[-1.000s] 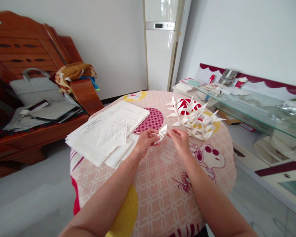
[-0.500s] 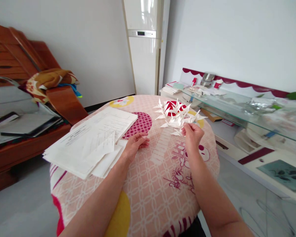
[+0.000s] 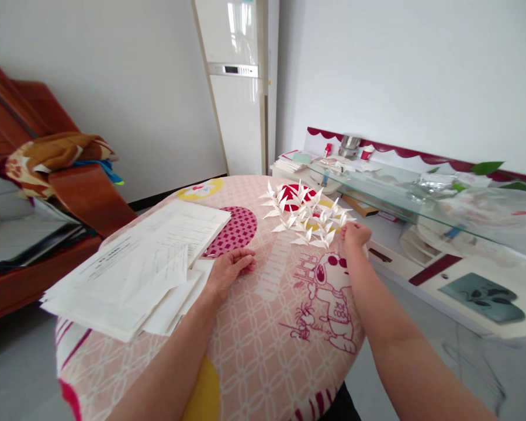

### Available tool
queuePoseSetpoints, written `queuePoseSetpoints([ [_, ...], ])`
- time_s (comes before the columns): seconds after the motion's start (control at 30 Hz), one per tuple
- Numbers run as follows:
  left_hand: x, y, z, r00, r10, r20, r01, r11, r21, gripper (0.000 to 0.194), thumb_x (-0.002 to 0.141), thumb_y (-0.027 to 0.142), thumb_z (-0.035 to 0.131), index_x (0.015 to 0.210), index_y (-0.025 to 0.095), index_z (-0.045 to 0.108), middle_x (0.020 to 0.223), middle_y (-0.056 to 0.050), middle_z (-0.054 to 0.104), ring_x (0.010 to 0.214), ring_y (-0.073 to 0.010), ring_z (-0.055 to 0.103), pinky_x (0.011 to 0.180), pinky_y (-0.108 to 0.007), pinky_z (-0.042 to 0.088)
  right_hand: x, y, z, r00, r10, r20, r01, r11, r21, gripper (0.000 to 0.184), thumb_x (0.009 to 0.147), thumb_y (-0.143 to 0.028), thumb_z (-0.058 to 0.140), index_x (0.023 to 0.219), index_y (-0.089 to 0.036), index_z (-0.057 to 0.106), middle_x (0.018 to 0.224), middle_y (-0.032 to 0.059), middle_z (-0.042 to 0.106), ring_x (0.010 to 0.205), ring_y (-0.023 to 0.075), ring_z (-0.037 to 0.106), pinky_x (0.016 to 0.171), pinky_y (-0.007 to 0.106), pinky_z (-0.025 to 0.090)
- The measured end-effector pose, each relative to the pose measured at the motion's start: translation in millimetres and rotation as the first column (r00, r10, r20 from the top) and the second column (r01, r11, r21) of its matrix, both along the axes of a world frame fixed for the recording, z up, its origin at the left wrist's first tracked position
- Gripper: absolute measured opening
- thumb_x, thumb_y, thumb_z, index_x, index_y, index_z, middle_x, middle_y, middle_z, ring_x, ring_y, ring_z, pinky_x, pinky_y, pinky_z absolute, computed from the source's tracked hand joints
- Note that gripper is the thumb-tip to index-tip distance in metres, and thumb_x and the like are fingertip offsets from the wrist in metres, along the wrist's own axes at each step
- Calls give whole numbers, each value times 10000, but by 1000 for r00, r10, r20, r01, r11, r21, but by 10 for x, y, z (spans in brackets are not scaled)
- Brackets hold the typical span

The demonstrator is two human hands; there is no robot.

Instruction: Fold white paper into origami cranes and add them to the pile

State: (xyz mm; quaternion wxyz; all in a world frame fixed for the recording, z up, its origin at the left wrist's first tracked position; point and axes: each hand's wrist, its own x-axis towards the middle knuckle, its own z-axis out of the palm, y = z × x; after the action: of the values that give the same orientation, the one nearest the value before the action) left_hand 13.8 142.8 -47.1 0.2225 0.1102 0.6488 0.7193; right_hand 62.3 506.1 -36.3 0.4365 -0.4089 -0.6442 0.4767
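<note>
Several folded white paper cranes (image 3: 304,234) stand in a cluster at the far right of the round table. My right hand (image 3: 356,235) is at the cluster's right edge, its fingertips pinched on a paper crane (image 3: 342,218) there; the fingers partly hide the grip. Beside the paper stack, my left hand (image 3: 232,269) rests on the tablecloth, fingers loosely bent and slightly apart, holding nothing. A stack of white printed papers (image 3: 131,263) lies left of that hand, with smaller sheets on top and by its near edge.
A pink patterned tablecloth (image 3: 254,339) covers the table. To the right runs a glass-topped cabinet (image 3: 390,199) with papers, cups and plastic bags on it. A wooden bench (image 3: 92,193) with a brown cloth stands left, and a tall white cabinet unit (image 3: 239,117) behind.
My right hand has moved from the cluster's near side to its right edge. The cranes stand more spread out toward me. My left hand stays by the papers; the view has turned slightly right.
</note>
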Motion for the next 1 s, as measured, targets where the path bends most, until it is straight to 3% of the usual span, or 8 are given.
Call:
queuePoseSetpoints([
  [0.23,10,-4,-1,1000,-4,-12,4,1000,-6,423,677,429,833,961,137,717,812,-49,732,694,-129,665,699,-237,530,-87,83,-29,999,13,51,-5,989,-146,99,713,-146,594,649,-183,660,388,-20,532,405,167,557,385,242,449],
  [0.4,3,-1,-5,1000,3,-24,-4,1000,-14,429,664,433,838,948,134,719,797,-53,731,685,-134,665,694,-247,535,6,76,-22,999,18,30,-11,976,-219,122,735,-121,603,626,-176,596,406,-22,547,367,141,537,356,241,466],
  [0.53,12,5,3,999,-3,-33,2,1000,-23,425,663,431,834,944,133,722,802,-53,733,690,-133,667,691,-243,535,172,-37,-56,1000,25,-14,-27,974,-224,158,754,-114,575,609,-174,565,429,-29,570,370,112,547,378,209,488],
  [0.73,-5,6,5,998,11,-65,-12,1000,-12,416,666,434,813,932,129,716,770,-50,728,667,-134,669,682,-247,536,420,-330,-87,994,105,-31,-109,966,-236,139,713,-166,611,579,-182,579,417,-27,578,310,105,499,326,201,430],
  [0.87,44,32,6,980,48,-193,-68,993,-99,271,698,365,750,856,149,711,684,-32,702,602,-151,646,609,-255,515,603,-535,-128,983,183,-31,-186,956,-228,75,676,-196,637,604,-179,623,483,-2,642,345,111,535,310,188,384],
  [1.0,107,61,20,917,-14,-399,-108,953,-282,120,781,242,617,734,167,698,563,4,627,499,-127,560,533,-231,426,727,-555,-227,969,247,-25,-248,958,-145,132,629,-280,709,671,-156,682,507,9,660,398,128,574,344,200,401],
])
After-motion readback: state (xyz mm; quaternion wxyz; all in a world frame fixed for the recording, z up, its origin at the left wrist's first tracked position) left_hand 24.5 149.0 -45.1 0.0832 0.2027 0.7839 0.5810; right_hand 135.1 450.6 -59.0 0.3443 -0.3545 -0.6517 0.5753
